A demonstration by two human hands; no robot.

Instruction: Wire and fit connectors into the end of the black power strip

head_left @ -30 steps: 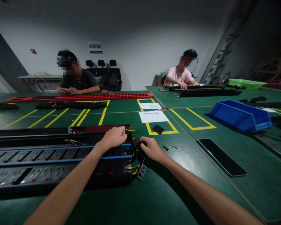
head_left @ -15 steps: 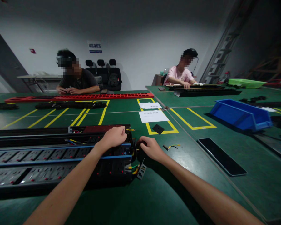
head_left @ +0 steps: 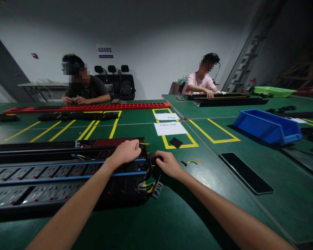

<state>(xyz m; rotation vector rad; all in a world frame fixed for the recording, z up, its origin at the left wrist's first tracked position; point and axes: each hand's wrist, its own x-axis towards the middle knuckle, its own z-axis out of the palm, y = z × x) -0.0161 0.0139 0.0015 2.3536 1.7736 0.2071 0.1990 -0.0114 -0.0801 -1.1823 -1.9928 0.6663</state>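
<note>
My left hand (head_left: 126, 151) is closed over the right end of a long black power strip (head_left: 120, 169) with blue edging. Its fingertips are hidden behind the strip. Just beyond that end, my right hand (head_left: 167, 164) is closed, thumb and fingers drawn together beside a small black end plate (head_left: 149, 166). What lies between those fingers is too dark to make out. In front, another socket strip (head_left: 117, 190) lies parallel, with a grey end plate (head_left: 157, 189) hanging tilted from its yellow and green wires. Behind my left hand sits a dark red strip (head_left: 106, 142).
A phone (head_left: 246, 172), a short wired connector (head_left: 191, 162) and a black square plate (head_left: 176, 142) lie to the right. A blue bin (head_left: 267, 126) stands farther right. Paper labels (head_left: 170, 128) and a red slotted rail (head_left: 94, 107) lie beyond. Two people work across the table.
Both hands keep almost the same place and grip. The whole view shifts very slightly; no object has visibly moved on the table.
</note>
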